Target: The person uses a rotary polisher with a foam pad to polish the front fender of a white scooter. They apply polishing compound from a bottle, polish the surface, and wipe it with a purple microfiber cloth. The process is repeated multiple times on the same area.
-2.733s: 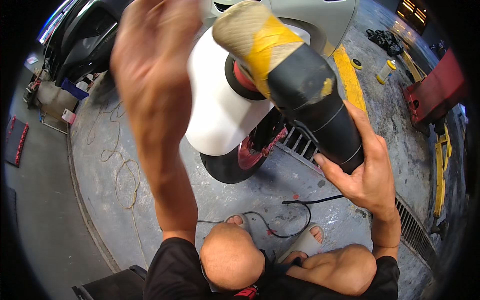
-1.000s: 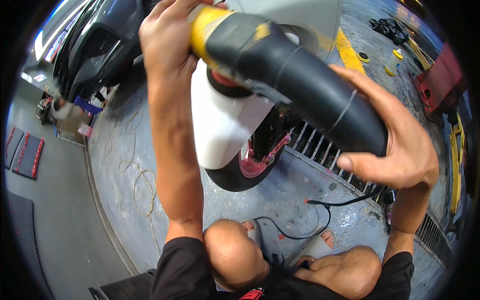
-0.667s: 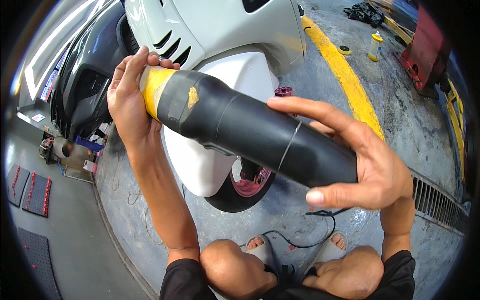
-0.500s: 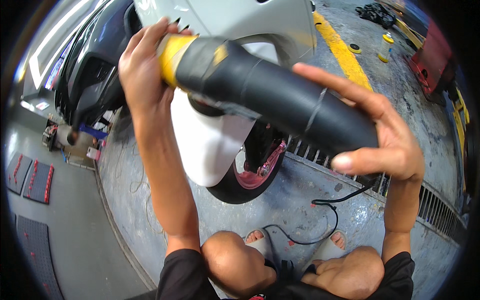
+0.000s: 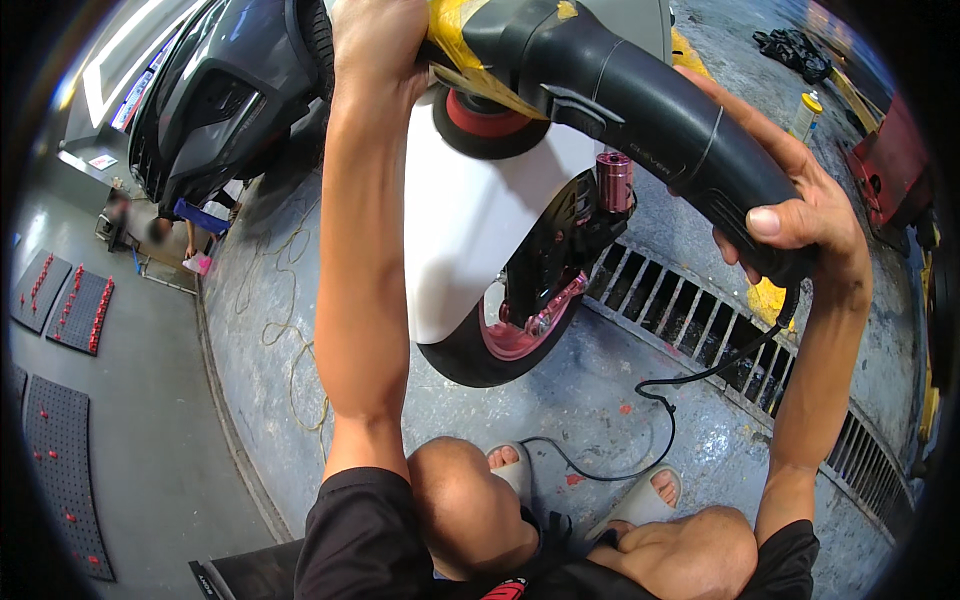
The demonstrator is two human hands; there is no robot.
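Observation:
I hold a black electric polisher (image 5: 640, 95) with both hands. My left hand (image 5: 378, 45) is closed around its yellow-taped head (image 5: 455, 35), partly cut off by the upper edge of the view. My right hand (image 5: 825, 220) wraps the far end of the handle, thumb on the near side. Below the head, the round red and black pad (image 5: 490, 125) lies over the upper part of a white fender (image 5: 455, 230); I cannot tell whether it touches. Under the fender is a black tyre (image 5: 475, 372) with a pink rim (image 5: 510, 348).
The polisher's black cord (image 5: 670, 400) loops across the floor by my feet. A metal drain grate (image 5: 680, 310) runs to the right. Further off are a dark vehicle (image 5: 230, 100), a yellow-capped bottle (image 5: 806, 112), a red stand (image 5: 885, 150) and another person (image 5: 165, 225).
The polisher has turned so its pad and the handle's side show. Both hands have shifted right with it, the left one also upward. More of the fender and wheel is visible.

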